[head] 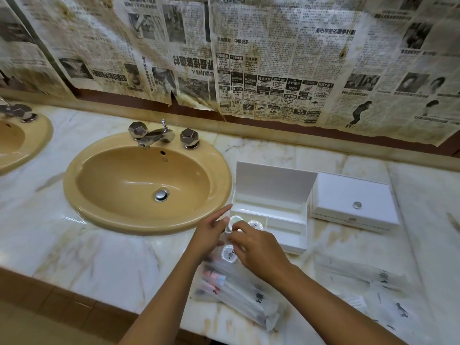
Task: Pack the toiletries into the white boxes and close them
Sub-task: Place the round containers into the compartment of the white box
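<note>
Both forearms reach in from the near edge, converging at the open white box's front left corner. Left hand (211, 232): index finger stretched straight toward the box's left wall, other fingers loosely bent, nothing seen in it. Right hand (258, 245): knuckles up, fingers curled down, fingertips drawn together on a small round lidded container (239, 229) at the box's front left compartment; whether it rests inside or hangs just over the rim cannot be told.

Open white box (286, 220) lies just beyond the right fingertips, lid standing upright at the back, long axis running left-right. Two more round containers sit in that same compartment, just past the fingertips: one (235, 220) toward the left hand, one (256, 224) to the right. A fourth round container (229, 253) lies on the countertop (99, 257) under the gap between the two hands, face up.

Closed white box (353, 202), knob on top, well right of the grip. Clear sachets (239, 292) lie under the right wrist, long axes running toward the near right. Sink (146, 183) left of the left hand.
</note>
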Demonstrator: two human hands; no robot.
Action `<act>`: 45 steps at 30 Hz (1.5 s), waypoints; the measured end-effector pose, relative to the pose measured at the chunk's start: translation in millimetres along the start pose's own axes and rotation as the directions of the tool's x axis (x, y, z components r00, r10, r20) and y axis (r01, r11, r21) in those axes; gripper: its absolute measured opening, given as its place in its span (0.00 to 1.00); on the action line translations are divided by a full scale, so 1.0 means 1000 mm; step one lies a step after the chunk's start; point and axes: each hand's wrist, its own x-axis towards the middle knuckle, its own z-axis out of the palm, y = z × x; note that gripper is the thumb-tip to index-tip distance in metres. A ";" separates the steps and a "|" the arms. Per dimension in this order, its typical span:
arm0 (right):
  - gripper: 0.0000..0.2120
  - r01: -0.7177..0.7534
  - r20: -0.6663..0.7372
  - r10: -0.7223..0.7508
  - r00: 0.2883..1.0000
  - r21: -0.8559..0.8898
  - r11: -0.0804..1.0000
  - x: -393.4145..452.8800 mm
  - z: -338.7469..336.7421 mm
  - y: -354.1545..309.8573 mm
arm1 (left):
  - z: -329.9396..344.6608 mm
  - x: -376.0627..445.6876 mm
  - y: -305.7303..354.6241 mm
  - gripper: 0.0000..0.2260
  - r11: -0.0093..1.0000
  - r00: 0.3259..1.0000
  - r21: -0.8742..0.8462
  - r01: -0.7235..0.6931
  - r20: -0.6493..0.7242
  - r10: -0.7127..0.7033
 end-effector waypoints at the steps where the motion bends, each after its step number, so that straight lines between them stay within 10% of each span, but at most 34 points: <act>1: 0.09 0.005 0.025 -0.006 1.000 0.005 1.000 0.002 0.002 -0.001 | 0.000 0.000 0.000 0.15 1.000 1.000 -0.004 0.002 -0.001 -0.002; 6: 0.11 0.013 0.258 -0.004 0.966 -0.031 0.999 0.008 0.016 0.001 | -0.003 0.001 0.000 0.15 0.999 1.000 0.036 0.001 -0.019 0.000; 20: 0.09 0.054 0.349 -0.003 0.937 -0.137 0.989 0.019 0.028 0.001 | -0.005 0.002 0.001 0.16 0.999 1.000 0.048 0.001 -0.006 -0.001; 34: 0.10 -0.241 -0.010 0.240 0.971 -0.015 0.971 0.002 -0.042 0.003 | -0.001 0.001 -0.001 0.16 0.998 1.000 0.061 -0.009 -0.018 0.010; 45: 0.17 -0.266 0.038 0.275 0.961 -0.151 0.952 -0.004 -0.018 0.019 | 0.002 -0.003 0.003 0.15 0.996 0.998 0.084 -0.013 -0.053 0.018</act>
